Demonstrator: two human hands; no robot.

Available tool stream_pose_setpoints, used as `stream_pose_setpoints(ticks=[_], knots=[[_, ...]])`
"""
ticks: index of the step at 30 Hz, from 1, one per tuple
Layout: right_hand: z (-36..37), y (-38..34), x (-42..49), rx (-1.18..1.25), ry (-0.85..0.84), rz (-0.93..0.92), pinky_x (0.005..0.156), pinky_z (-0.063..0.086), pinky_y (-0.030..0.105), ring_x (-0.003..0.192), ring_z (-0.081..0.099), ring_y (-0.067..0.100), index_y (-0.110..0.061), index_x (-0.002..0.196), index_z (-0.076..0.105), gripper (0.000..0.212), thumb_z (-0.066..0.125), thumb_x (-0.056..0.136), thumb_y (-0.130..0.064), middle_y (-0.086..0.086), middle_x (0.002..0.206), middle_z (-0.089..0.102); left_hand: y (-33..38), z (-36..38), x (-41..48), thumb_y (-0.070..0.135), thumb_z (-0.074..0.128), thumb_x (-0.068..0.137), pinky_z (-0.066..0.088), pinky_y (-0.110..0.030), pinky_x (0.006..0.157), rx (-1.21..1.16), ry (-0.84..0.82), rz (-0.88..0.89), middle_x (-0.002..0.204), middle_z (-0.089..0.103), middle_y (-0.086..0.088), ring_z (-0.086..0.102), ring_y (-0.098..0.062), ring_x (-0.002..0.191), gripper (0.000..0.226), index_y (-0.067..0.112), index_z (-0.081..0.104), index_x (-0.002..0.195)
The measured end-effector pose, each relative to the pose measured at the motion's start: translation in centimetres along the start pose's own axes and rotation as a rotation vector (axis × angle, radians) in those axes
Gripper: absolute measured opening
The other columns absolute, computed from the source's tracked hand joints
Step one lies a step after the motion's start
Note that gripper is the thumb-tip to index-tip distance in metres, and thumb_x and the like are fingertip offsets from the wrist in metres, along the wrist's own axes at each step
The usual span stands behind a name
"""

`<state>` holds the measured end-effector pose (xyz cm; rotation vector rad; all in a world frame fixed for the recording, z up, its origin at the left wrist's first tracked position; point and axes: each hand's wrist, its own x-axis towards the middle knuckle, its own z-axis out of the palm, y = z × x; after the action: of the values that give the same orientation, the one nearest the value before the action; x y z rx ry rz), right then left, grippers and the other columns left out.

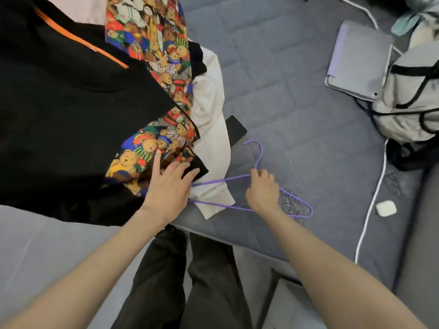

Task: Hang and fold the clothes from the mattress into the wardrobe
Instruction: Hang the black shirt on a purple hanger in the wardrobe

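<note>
A black garment with an orange zip line point(71, 103) covers the left of the grey quilted mattress point(297, 91), its lower hem running along the mattress's near edge. Over it lies a bright teddy-bear print garment point(152, 55); the small details of the print are too blurred to read. The left hand point(166, 186) rests flat on this print where it meets a black hem, with its fingers straight and spread and the forefinger set apart on a bear. Just right of it, a cream garment point(209, 103) spills towards the edge, partly covering a black phone point(235, 129).

A thin purple wire hanger point(221, 180) lies across the cream cloth, with its left end under the left hand. The right hand point(262, 188) grips it below the hook, fingers curled round the wire. Past the hanger, bare quilting opens up to a lavender tablet case point(356, 62). A white cable point(370, 210) trails down the mattress's right side, with a white earbud case point(386, 208) just beside it. A grey backpack with black cords point(411, 96) sits at the far right.
</note>
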<state>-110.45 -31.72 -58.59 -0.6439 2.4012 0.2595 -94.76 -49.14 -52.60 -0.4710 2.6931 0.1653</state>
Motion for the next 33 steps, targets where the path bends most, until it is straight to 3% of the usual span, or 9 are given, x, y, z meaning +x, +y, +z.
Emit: stream_pose_setpoints(ticks=[6,12,15,19,23,26,28,30,33], knots=[[2.5,2.0,2.1,-0.009,-0.037,-0.07,0.096,0.038,0.04,0.119,0.045,0.032,-0.025,0.144,0.035,0.061,0.045,0.089,-0.001,0.015,0.131,0.042,0.7,1.8,0.9,0.019,0.055,0.091,-0.011,-0.058,0.114,0.014,0.011,-0.004,0.132,0.056,-0.008,0.048,-0.03,0.126,0.043,0.02,0.056,0.134],[1.8,3.0,1.7,0.064,-0.009,-0.245,0.078,0.035,0.036,0.099,0.056,0.031,-0.022,0.113,0.053,0.019,0.044,0.098,-0.015,0.008,0.107,0.052,1.7,1.3,0.8,0.025,0.041,0.097,-0.017,-0.056,0.113,0.045,-0.055,-0.017,0.143,0.044,-0.003,0.035,-0.024,0.136,0.048,0.027,0.04,0.145],[-0.5,3.0,-0.4,0.232,0.004,-0.302,0.062,0.031,0.033,0.082,0.051,0.029,-0.022,0.112,0.054,0.02,0.037,0.102,-0.021,0.003,0.092,0.045,2.3,-0.1,0.8,0.029,0.038,0.099,-0.007,-0.054,0.116,0.006,-0.06,-0.027,0.149,0.035,-0.001,0.029,-0.023,0.139,0.05,0.03,0.03,0.149],[-6.5,2.1,-3.4,0.25,-0.041,-0.383,0.061,0.03,0.031,0.084,0.051,0.025,-0.024,0.104,0.058,0.023,0.037,0.098,-0.018,-0.001,0.09,0.05,3.0,-3.7,-0.1,0.032,0.033,0.102,0.012,-0.043,0.117,-0.083,-0.046,0.005,0.154,0.026,-0.001,0.023,-0.023,0.142,0.05,0.029,0.021,0.151],[-13.8,0.3,-6.6,0.275,-0.038,-0.496,0.058,0.03,0.031,0.08,0.048,0.021,-0.026,0.096,0.062,0.025,0.039,0.096,-0.015,-0.005,0.084,0.051,2.6,-8.4,-1.7,0.034,0.029,0.104,0.022,-0.036,0.114,-0.178,0.043,-0.009,0.149,0.035,0.0,0.028,-0.02,0.139,0.046,0.026,0.026,0.15],[-18.7,-1.2,-8.6,0.254,0.023,-0.563,0.064,0.038,0.034,0.085,0.052,0.024,-0.024,0.1,0.062,0.027,0.038,0.094,-0.013,0.002,0.092,0.061,1.6,-11.9,-3.4,0.038,0.023,0.105,0.029,-0.03,0.105,-0.291,0.113,-0.039,0.134,0.049,0.003,0.04,-0.018,0.126,0.045,0.026,0.035,0.147],[-21.5,-2.3,-9.7,0.274,0.042,-0.592,0.068,0.042,0.036,0.084,0.052,0.024,-0.026,0.1,0.062,0.028,0.038,0.094,-0.012,0.003,0.093,0.062,0.7,-14.0,-4.9,0.032,0.03,0.104,0.036,-0.029,0.091,-0.323,0.167,-0.035,0.118,0.054,0.0,0.047,-0.02,0.11,0.042,0.027,0.035,0.146],[-24.0,-3.6,-10.8,0.305,0.043,-0.64,0.069,0.044,0.038,0.082,0.052,0.024,-0.027,0.104,0.06,0.028,0.039,0.094,-0.012,-0.001,0.083,0.059,-0.7,-16.1,-6.5,0.012,0.049,0.096,0.04,-0.032,0.076,-0.29,0.176,-0.062,0.103,0.049,0.0,0.046,-0.021,0.094,0.058,0.031,0.031,0.148],[-26.4,-6.2,-12.5,0.36,0.089,-0.788,0.062,0.04,0.037,0.073,0.049,0.017,-0.03,0.117,0.054,0.029,0.044,0.095,-0.013,-0.011,0.071,0.047,-3.4,-18.3,-8.8,-0.002,0.054,0.084,0.036,-0.031,0.067,-0.179,0.149,-0.18,0.092,0.033,0.005,0.035,-0.016,0.083,0.08,0.035,0.025,0.148]])
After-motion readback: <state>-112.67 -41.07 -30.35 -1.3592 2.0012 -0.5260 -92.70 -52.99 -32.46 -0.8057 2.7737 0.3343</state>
